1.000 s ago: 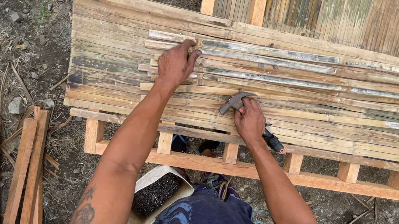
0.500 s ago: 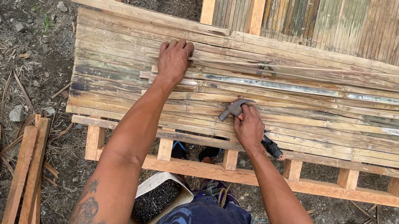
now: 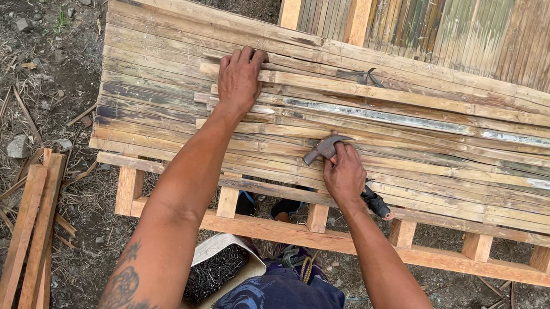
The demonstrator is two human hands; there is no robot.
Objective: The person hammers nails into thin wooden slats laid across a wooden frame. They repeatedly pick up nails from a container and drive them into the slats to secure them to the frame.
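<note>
Left hand (image 3: 239,80) presses flat, fingers together, on weathered split-bamboo slats (image 3: 148,102); right hand (image 3: 344,176) grips, seemingly, a grey-headed black-handled hammer (image 3: 325,146).

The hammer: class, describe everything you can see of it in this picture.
The hammer lies low across the bamboo slats, held in the right hand. Its grey metal head, dull and worn, juts out to the left of the fingers and rests on or just above the slats; which cannot be told. The fist hides the middle of the handle. The dark end of the handle sticks out behind the hand, past the front edge of the slats, pointing down to the right. The left hand does not touch it.
</note>
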